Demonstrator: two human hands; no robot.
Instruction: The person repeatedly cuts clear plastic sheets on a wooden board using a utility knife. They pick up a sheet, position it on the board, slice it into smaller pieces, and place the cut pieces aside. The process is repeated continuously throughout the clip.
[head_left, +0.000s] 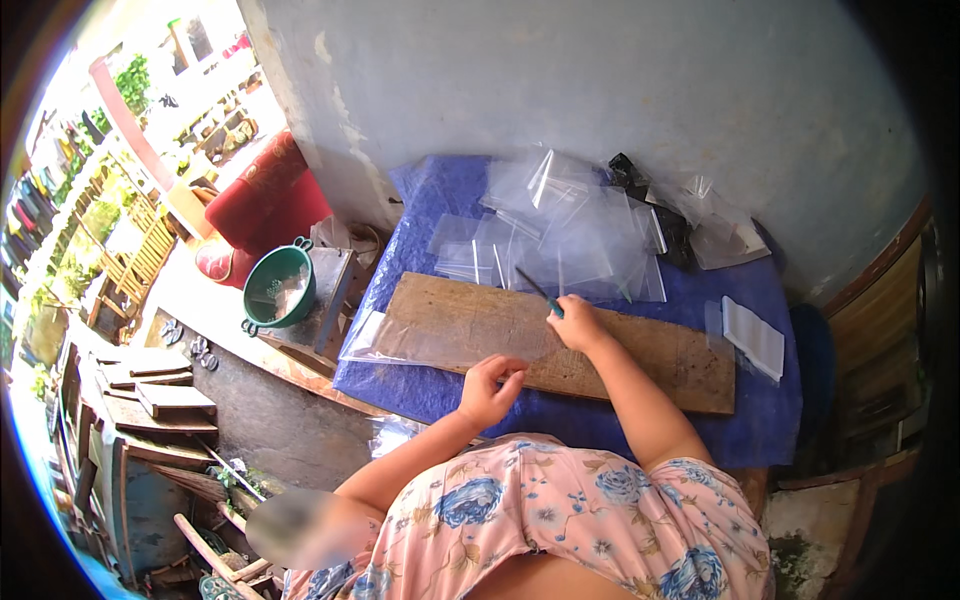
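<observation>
A wooden board (630, 352) lies across a table before me. My right hand (579, 324) holds a thin-bladed knife (536, 287) by its teal handle, with the dark blade pointing up and left above the board. Over the left part of the board stretches a clear plastic sheet or bag (435, 346), its left end hanging past the board. My left hand (491, 388), fingers curled, is at the board's near edge beside the plastic; whether it pinches the plastic cannot be made out. Behind the board spreads a pile of clear plastic bags (570, 232).
Blue tarpaulin (442, 187) covers the table. A stack of white plastic pieces (752, 341) lies at right, and black plastic (675, 232) at the back. Left of the table, a green colander (279, 289) stands on a low cabinet (330, 289). A grey wall (570, 82) rises behind.
</observation>
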